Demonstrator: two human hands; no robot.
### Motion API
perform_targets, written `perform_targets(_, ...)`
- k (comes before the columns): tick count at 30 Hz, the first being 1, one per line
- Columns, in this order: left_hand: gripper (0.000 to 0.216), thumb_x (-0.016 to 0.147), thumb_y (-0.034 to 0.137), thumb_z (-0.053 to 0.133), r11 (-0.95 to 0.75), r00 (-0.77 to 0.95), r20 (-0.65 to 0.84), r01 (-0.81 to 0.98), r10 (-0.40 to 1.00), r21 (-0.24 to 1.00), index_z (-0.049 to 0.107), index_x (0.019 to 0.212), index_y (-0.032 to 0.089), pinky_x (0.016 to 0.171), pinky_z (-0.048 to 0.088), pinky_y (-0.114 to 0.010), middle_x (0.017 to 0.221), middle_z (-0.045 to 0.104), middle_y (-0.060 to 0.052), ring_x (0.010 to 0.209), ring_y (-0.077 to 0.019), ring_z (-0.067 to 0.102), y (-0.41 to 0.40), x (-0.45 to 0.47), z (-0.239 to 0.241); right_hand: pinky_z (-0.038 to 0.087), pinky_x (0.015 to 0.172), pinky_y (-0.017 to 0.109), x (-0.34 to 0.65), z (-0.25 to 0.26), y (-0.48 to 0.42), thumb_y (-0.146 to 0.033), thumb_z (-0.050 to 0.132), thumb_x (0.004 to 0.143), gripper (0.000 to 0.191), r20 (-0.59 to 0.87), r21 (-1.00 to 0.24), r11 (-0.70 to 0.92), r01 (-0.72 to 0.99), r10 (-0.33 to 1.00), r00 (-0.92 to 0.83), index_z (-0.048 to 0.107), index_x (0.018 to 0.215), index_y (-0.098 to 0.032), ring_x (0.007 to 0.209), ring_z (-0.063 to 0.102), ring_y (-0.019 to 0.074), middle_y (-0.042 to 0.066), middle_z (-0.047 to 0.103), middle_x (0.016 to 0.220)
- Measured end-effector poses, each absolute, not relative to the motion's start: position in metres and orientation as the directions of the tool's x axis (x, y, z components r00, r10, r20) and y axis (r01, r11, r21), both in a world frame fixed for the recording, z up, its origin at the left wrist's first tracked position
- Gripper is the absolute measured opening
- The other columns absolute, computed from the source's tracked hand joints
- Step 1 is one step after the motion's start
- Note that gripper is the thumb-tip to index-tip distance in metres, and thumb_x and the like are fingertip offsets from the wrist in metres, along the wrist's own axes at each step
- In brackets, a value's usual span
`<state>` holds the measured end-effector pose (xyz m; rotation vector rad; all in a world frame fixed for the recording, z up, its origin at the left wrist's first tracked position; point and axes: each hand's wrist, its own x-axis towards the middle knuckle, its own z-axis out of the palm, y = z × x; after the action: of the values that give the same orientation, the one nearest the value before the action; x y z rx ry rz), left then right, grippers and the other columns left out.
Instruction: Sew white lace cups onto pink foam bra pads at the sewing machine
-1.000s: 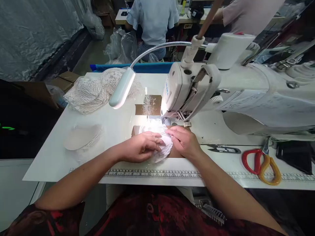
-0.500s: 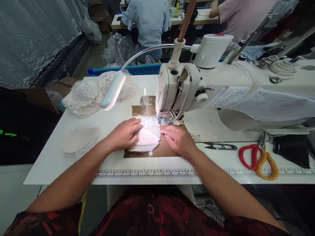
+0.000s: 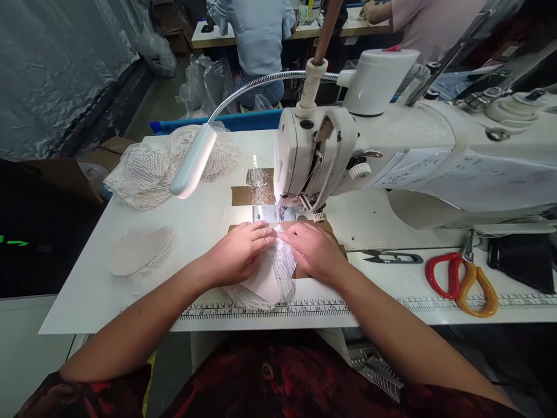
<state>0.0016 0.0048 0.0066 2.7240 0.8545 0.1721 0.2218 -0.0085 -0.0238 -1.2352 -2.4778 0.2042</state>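
A white lace-covered bra cup (image 3: 265, 283) lies just in front of the sewing machine (image 3: 300, 157), its smooth pale inside facing up and lace around its rim. My left hand (image 3: 239, 252) presses on its upper left side, fingers closed on the lace at the top. From the right, my right hand (image 3: 314, 248) pinches the same top edge, and the fingertips of both hands nearly meet. Part of the cup is hidden beneath the left hand. Behind the fingers, the needle area and metal plate (image 3: 263, 213) are lit, apart from the cup.
A second cup (image 3: 141, 252) lies on the table's left, with a pile of lace cups (image 3: 143, 174) behind it. A lamp (image 3: 194, 162) overhangs them. Thread snips (image 3: 391, 257) and red-and-orange scissors (image 3: 463, 281) lie right. A ruler strip (image 3: 322, 306) runs along the front edge. Two people sit beyond.
The cup has come out from under the needle toward me and has been turned. My left hand has shifted right and closer to my right hand, both now at the cup's top edge.
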Motion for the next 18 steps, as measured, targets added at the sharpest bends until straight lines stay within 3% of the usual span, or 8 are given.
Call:
perform_targets(3,0.041,0.091,0.025,0.042,-0.779,0.795,0.048,0.578,0.605,0.242,0.054,0.127,0.011,0.103,0.041,-0.048,0.137,0.051,-0.013,0.129,-0.0289,0.044,0.007,0.01,-0.001,0.035,0.068,0.031,0.22,-0.02,-0.008,-0.013,0.043,0.085,0.031,0.166,-0.17,0.576,0.8,0.817,-0.553,0.068,0.105,-0.016,0.077,0.048,0.02,0.007,0.06,0.084)
perform_targets(9,0.077,0.085,0.061,0.046,-0.758,0.774,-0.078,0.632,0.629,0.16,0.037,0.141,0.009,0.108,0.032,-0.048,0.148,0.034,-0.016,0.137,-0.0326,0.032,0.009,0.016,-0.006,0.028,0.067,0.031,0.22,-0.022,-0.006,-0.011,0.045,0.084,0.038,0.152,-0.127,0.505,0.854,0.861,-0.486,0.065,0.115,-0.02,0.073,0.044,0.019,0.006,0.06,0.083)
perform_targets(18,0.078,0.085,0.06,0.046,-0.769,0.788,-0.118,0.616,0.605,0.173,0.035,0.142,0.009,0.109,0.027,-0.047,0.149,0.033,-0.018,0.137,-0.0322,0.032,0.028,0.013,0.0,0.025,0.061,0.03,0.216,-0.024,-0.002,-0.009,0.044,0.081,0.039,0.18,-0.174,0.451,0.876,0.889,-0.422,0.065,0.111,-0.02,0.069,0.045,0.0185,0.005,0.062,0.081)
